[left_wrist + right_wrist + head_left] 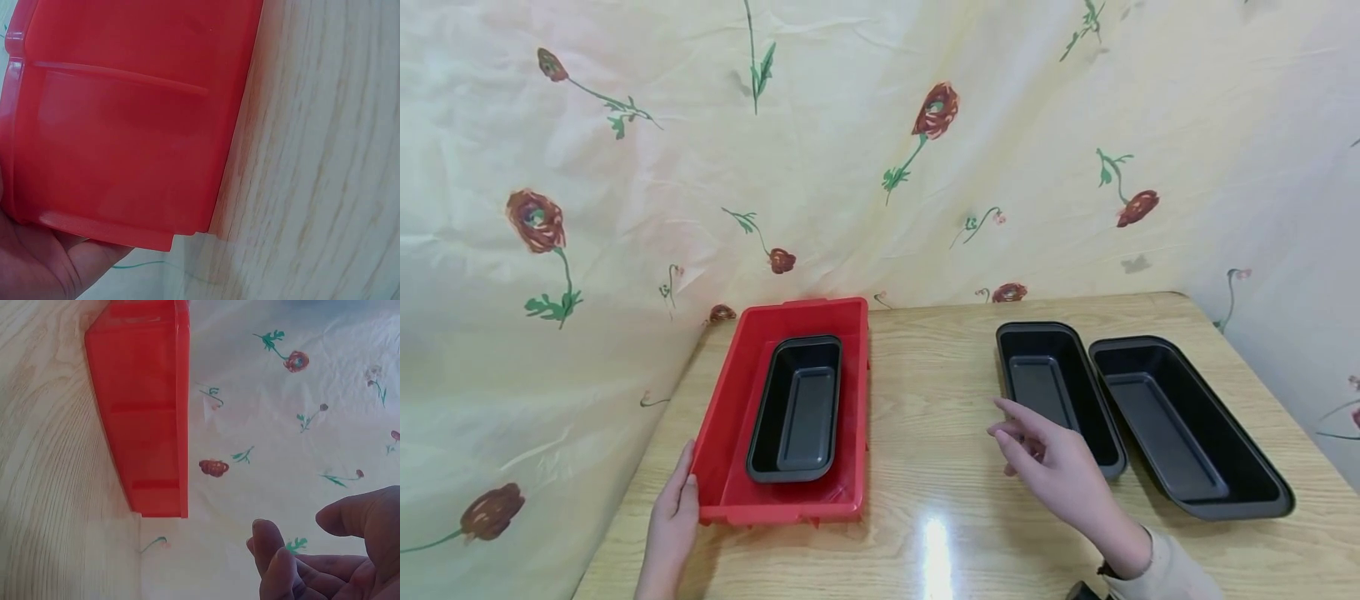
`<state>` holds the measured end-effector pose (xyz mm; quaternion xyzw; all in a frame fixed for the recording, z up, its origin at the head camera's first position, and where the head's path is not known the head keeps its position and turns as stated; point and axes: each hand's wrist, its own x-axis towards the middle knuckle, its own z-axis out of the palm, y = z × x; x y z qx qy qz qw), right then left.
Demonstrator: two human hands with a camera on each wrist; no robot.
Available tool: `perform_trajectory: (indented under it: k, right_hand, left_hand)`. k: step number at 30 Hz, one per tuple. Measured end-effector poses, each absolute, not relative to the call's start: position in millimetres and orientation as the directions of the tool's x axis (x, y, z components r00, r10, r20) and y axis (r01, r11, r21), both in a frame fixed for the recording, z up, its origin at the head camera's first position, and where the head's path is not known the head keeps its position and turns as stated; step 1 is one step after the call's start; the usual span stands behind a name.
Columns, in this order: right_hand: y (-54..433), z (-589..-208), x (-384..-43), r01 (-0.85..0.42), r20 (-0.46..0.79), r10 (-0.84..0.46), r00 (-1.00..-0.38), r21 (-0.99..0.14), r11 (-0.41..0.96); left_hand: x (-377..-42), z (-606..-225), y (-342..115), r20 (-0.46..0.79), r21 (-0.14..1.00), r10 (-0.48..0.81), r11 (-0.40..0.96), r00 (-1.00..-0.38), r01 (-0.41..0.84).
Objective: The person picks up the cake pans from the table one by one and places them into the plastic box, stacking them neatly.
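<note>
Red plastic tray (726,417) sits at nine o'clock on the table (925,467), with one black loaf pan (807,417) inside. The left hand (672,517) pinches the tray's eight o'clock corner; a snug grip should stop slips. The right hand (1060,471), loosely bent, holds nothing.
</note>
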<state>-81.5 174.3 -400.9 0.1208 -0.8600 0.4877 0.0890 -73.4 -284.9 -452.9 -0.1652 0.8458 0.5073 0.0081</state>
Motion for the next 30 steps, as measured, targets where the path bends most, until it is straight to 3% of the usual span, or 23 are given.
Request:
perform_trajectory:
  k: [22, 30]
  right_hand:
    - [225, -401, -56, -0.194, 0.256, 0.008, -0.967, -0.751, 0.632]
    - [242, -407, -49, -0.154, 0.255, 0.06, -0.965, -0.738, 0.657]
  left_hand:
    - [-74, -451, -283, -0.204, 0.841, -0.28, 0.44, -0.938, -0.314]
    - [-72, -453, -283, -0.16, 0.839, -0.27, 0.469, -0.949, -0.275]
